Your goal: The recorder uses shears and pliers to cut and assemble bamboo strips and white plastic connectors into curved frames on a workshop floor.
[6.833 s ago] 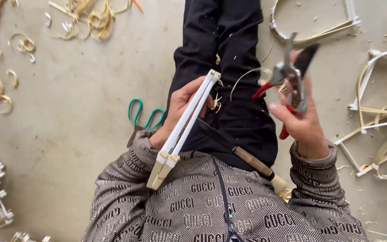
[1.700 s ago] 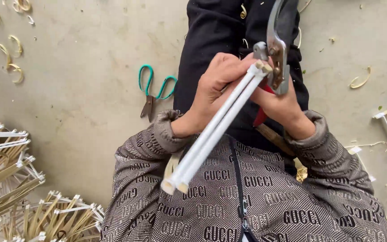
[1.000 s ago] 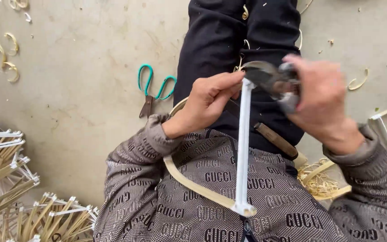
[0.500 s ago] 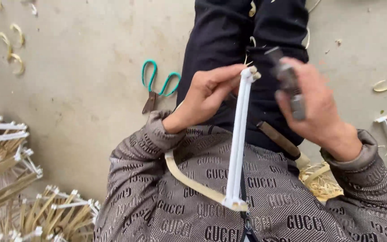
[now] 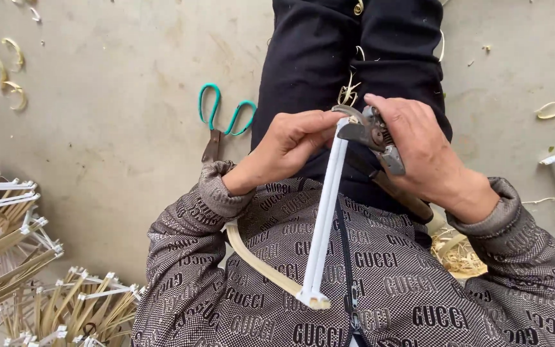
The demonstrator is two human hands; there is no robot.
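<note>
Left hand (image 5: 290, 144) at frame centre, fingers closed on top end of white-wrapped bamboo strip frame (image 5: 324, 218); frame hangs down over lap, curved bare strip at bottom. Right hand (image 5: 428, 151) clenched round pruning shears (image 5: 370, 132), blades at frame's top. Frame looks light, stiff yet springy; best held near taped joint. Teal-handled scissors (image 5: 223, 122) on floor (image 5: 97, 128), upper left of hands; finished frames (image 5: 8, 225) lower left.
</note>
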